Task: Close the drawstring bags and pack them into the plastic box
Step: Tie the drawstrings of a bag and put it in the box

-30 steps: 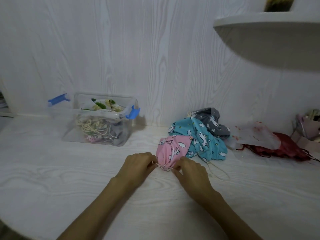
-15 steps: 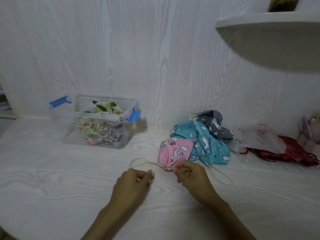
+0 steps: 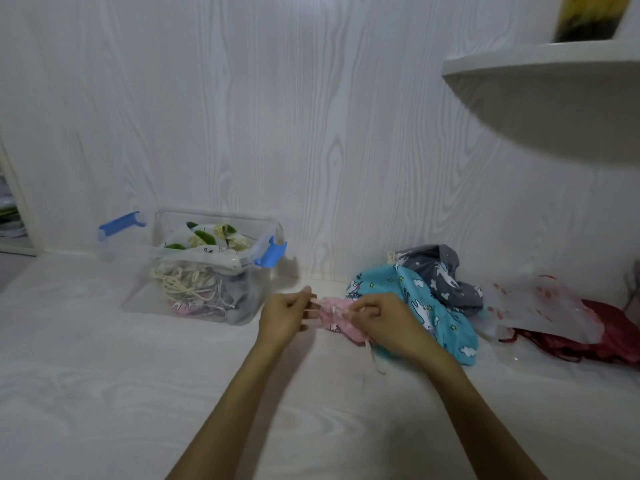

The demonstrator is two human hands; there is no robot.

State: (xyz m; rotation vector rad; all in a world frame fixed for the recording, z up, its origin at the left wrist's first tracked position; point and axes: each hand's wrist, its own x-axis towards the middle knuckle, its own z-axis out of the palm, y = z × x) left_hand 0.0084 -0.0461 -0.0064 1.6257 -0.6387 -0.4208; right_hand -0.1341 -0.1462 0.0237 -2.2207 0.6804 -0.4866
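A pink drawstring bag (image 3: 335, 317) with a white print is bunched up between my two hands, just above the white table. My left hand (image 3: 285, 315) pinches its pale cord on the left side. My right hand (image 3: 382, 322) grips the gathered mouth and cord on the right; a loose cord end hangs below it. Behind my right hand lie a turquoise unicorn bag (image 3: 420, 306) and a grey bag (image 3: 440, 271). The clear plastic box (image 3: 207, 268) with blue latches stands at the left, lid off, with several bags and cords inside.
A translucent plastic sheet (image 3: 540, 306) lies over red fabric (image 3: 620, 334) at the right. A curved white shelf (image 3: 540, 98) juts from the wall at upper right. The wood-grain wall runs close behind the box and bags.
My hands have lifted the pink bag off the table and moved it slightly back. The long cord loop that lay out to the left is now drawn in short between my hands.
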